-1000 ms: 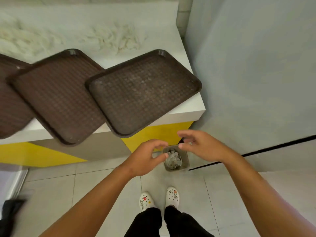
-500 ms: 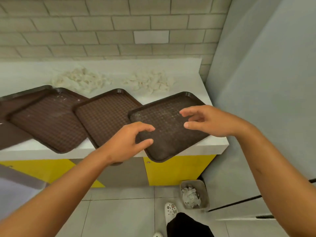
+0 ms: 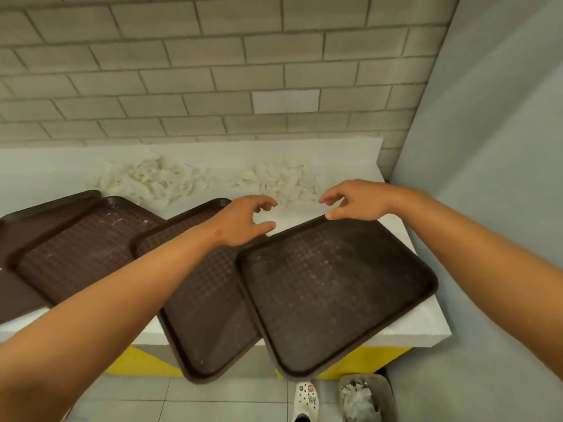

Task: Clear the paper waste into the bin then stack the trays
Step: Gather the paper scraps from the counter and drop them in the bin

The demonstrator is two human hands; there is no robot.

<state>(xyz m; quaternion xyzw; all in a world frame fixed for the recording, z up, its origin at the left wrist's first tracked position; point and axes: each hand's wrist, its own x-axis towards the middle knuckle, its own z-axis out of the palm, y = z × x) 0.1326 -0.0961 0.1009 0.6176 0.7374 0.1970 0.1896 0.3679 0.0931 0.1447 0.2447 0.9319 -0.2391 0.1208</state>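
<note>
A: Fingers first. Left hand (image 3: 243, 219), centre of frame: fingers loosely curled, thumb spread below them, a gap between, nothing inside. It hangs above the far corner of the second tray from the right (image 3: 201, 287).

B: Right hand (image 3: 358, 202)?

A: Same posture. Fingers bent and spread, thumb tip just at the far rim of the rightmost tray (image 3: 332, 287); contact or not, cannot tell. Holding nothing.

B: Paper?

A: 2 loose piles of white paper scraps on the counter (image 3: 396, 328), upper centre of frame. The right pile (image 3: 274, 179) lies just beyond both hands. The left pile (image 3: 155, 181) sits further left, behind the trays.

B: Tray count?

A: 4 brown plastic trays, fanned across the counter from left edge to right of centre, not stacked. The third tray (image 3: 82, 251) shows white specks; the fourth tray (image 3: 18, 236) is cut off at the left edge. The 2 right ones overhang the counter's front edge, and the rightmost overlaps its neighbour.

B: Bin?

A: Grey bin (image 3: 387, 394) on the tiled floor, bottom right of frame, crumpled white paper inside. A white clog (image 3: 306, 400) just left of it.

B: Surroundings?

A: Grey brick wall (image 3: 213, 71) behind, plain panel at right, yellow counter front below.
</note>
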